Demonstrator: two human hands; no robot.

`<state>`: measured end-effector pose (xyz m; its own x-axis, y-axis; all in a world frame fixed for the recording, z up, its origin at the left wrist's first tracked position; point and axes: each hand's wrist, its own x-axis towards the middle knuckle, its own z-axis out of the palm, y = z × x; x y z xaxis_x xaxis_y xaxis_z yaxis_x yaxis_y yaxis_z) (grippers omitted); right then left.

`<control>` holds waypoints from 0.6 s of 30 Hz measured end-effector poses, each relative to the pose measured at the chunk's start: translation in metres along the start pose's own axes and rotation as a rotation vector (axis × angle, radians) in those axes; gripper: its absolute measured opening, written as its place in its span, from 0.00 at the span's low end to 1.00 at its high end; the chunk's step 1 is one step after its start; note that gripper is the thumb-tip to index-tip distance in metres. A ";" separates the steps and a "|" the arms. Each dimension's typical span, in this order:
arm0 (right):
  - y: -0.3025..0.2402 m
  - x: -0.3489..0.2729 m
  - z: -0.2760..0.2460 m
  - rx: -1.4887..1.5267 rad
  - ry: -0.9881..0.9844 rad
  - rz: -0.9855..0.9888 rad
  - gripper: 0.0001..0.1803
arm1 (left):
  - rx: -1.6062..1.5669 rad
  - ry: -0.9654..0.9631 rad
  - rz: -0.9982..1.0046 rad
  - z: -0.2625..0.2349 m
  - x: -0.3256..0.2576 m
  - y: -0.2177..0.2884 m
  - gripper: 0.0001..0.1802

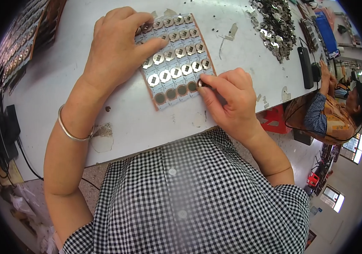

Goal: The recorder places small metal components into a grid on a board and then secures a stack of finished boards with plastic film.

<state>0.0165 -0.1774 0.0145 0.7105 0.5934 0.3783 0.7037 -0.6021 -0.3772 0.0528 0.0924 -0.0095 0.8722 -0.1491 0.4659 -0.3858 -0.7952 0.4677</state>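
Note:
A light-blue panel of joined circuit boards (176, 103) with copper-coloured side edges lies on the table before me. Rows of shiny round metal clips (176, 73), each with a dark diamond-shaped opening, cover most of it. Bare dark round pads (171, 93) show along the nearest row. My left hand (119, 48) rests over the panel's far left side, thumb and index finger apart and touching the clips there. At the right end of the nearest row, my right hand (231, 95) pinches a small metal clip (200, 84) between thumb and index finger, partly hidden by the fingertips.
A heap of loose metal clips (276, 27) lies at the far right. More filled panels (20, 55) stand stacked at far left. A black box-shaped device (305, 67) sits by the right edge, near a red stool (274, 120). Another person (331, 110) sits beyond. Black cables (26, 158) hang at left.

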 end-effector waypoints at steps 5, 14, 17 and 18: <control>0.010 -0.001 0.003 0.089 -0.016 0.010 0.14 | 0.002 0.003 -0.036 0.002 0.001 0.003 0.21; 0.052 0.018 -0.021 0.065 0.107 0.016 0.16 | -0.012 -0.009 -0.085 -0.001 -0.001 0.006 0.21; 0.116 0.073 -0.053 -0.185 0.146 0.403 0.15 | -0.027 -0.014 -0.078 -0.001 -0.004 0.006 0.21; 0.136 0.091 -0.059 -0.227 0.141 0.457 0.15 | -0.031 -0.013 -0.079 -0.001 -0.003 0.005 0.21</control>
<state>0.1770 -0.2367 0.0471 0.9260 0.1751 0.3346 0.2928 -0.8925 -0.3432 0.0481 0.0896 -0.0074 0.9040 -0.0945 0.4170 -0.3246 -0.7864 0.5256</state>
